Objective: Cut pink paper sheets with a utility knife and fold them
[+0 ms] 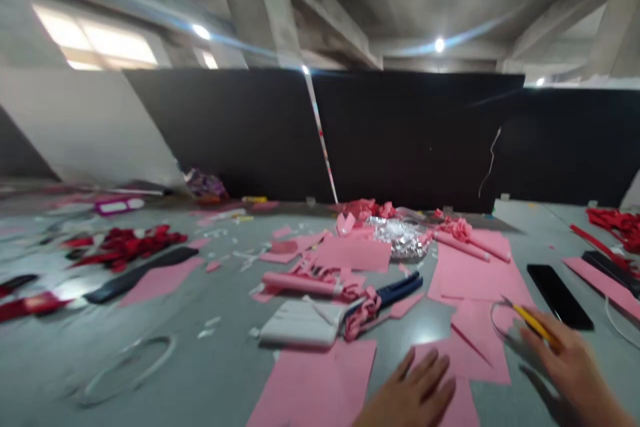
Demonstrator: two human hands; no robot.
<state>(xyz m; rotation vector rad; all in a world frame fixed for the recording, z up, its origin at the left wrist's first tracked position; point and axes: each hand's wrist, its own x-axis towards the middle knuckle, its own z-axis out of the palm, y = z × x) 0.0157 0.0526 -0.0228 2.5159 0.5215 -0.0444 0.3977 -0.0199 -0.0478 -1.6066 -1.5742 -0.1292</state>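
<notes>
My left hand [413, 392] lies palm down at the bottom centre, fingers stretched out, over pink paper and the table. My right hand [567, 357] is closed around a slim yellow tool [536, 323] with a thin dark tip; blur hides its exact kind. The tip is over pink paper sheets [477, 337], beside a thin curved strand. Another pink sheet [315, 383] lies left of my left hand. Beyond it are a white block-like object [300, 323], a dark blue-handled tool [400, 290] and a rolled pink paper tube [303, 283].
A black phone [559, 295] lies beyond my right hand. Crumpled silver foil [403, 237] and pink paper flowers [457, 228] sit farther back. Red crumpled pieces [125, 247] and a white ring [127, 370] are at left. A black partition [410, 140] borders the grey table.
</notes>
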